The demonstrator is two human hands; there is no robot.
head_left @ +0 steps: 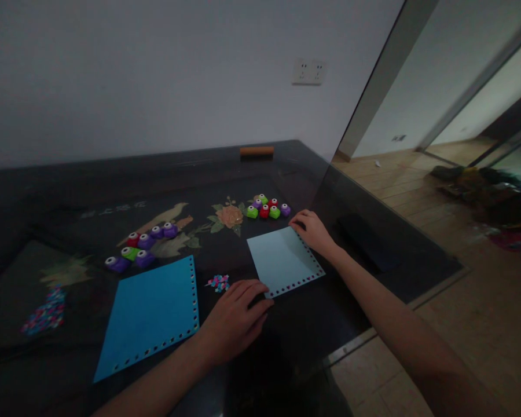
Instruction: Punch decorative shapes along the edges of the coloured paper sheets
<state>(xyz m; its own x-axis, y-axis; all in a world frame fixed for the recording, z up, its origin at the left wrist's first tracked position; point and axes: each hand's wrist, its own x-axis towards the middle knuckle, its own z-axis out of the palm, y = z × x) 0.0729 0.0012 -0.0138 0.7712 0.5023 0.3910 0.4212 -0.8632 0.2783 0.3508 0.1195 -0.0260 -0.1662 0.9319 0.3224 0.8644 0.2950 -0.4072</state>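
A light blue sheet [282, 258] lies on the dark table, with small punched holes along its right and near edges. My left hand [238, 315] pinches its near-left corner between thumb and fingers. At the far-right corner of the same sheet, my right hand [312, 231] has its fingers closed on the paper. A brighter blue sheet [151, 310] with holes along its right and near edges lies to the left. Between the two sheets is a small pile of pink and blue confetti [219, 282]. Several colourful punches [264, 211] stand just beyond the light blue sheet.
More purple, red and green punches [143, 242] stand beyond the bright blue sheet. A larger confetti pile [47, 313] lies at the far left. An orange-brown roll [256, 151] rests near the wall. A dark flat object [367, 240] lies right of my right hand.
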